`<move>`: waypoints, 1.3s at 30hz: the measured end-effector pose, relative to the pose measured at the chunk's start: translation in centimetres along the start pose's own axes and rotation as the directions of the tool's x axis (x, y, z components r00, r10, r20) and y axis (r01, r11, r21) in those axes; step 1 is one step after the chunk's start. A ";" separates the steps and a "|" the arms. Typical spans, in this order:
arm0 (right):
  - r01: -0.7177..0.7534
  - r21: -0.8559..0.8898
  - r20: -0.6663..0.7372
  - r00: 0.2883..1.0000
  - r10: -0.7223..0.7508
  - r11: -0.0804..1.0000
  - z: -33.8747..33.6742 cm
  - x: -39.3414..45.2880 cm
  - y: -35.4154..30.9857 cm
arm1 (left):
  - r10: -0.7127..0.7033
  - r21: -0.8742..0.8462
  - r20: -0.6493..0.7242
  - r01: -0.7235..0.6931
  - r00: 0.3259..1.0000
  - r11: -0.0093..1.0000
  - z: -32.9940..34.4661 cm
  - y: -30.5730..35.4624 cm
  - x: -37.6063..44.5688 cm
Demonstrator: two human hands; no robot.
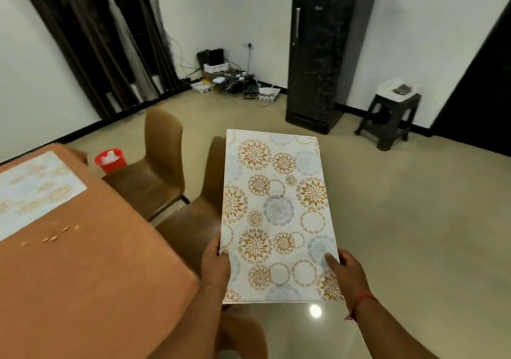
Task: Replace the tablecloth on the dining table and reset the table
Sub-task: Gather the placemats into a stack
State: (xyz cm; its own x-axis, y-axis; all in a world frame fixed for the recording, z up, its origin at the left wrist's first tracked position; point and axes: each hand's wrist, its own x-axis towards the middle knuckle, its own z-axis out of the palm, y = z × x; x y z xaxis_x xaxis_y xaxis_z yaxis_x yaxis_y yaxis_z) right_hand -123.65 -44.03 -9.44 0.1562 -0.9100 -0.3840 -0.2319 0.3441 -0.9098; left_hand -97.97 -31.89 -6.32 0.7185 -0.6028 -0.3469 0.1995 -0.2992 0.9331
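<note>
- A flat rectangular placemat (279,215), printed with gold and blue floral circles, is held out over the floor beside the dining table (116,275); its near corners are pinched by the left hand (215,264) and the right hand (345,273), thumbs on top.
- The mat looks stiff and sheet-like, keeping its plane without sagging; a slip from either pinch would probably tip it towards the glossy floor (414,220).
- The table is covered by a smooth, matte orange-brown tablecloth (83,289), on which a second placemat (36,190) of the same pattern is lying, blurred.
- Small pale crumbs (52,237) are scattered on the cloth; if the cloth is lifted carelessly, they are likely to be spilled onto the moulded brown chairs (154,176) tucked close to the table edge.
</note>
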 end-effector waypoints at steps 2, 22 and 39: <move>-0.013 0.026 0.004 1.000 0.013 1.000 -4.4 2.8 -0.6 | 0.001 0.039 0.036 -0.002 0.999 0.999 5.9 0.7 0.9; 0.013 0.034 -0.080 0.997 -0.010 0.999 -15.9 38.6 -14.0 | -0.014 0.003 0.101 0.013 0.995 1.000 39.1 10.5 26.5; 0.048 -0.060 0.092 0.995 -0.042 0.997 -7.5 75.1 -30.4 | 0.028 0.063 -0.022 -0.026 0.999 0.998 51.5 22.4 59.0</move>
State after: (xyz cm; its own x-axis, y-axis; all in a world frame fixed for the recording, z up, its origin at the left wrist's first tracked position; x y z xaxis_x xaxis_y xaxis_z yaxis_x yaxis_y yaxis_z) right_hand -112.11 -124.58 -9.47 0.2538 -0.8986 -0.3579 -0.2809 0.2856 -0.9162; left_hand -85.46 -112.24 -10.77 0.7385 -0.5941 -0.3188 0.1384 -0.3292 0.9341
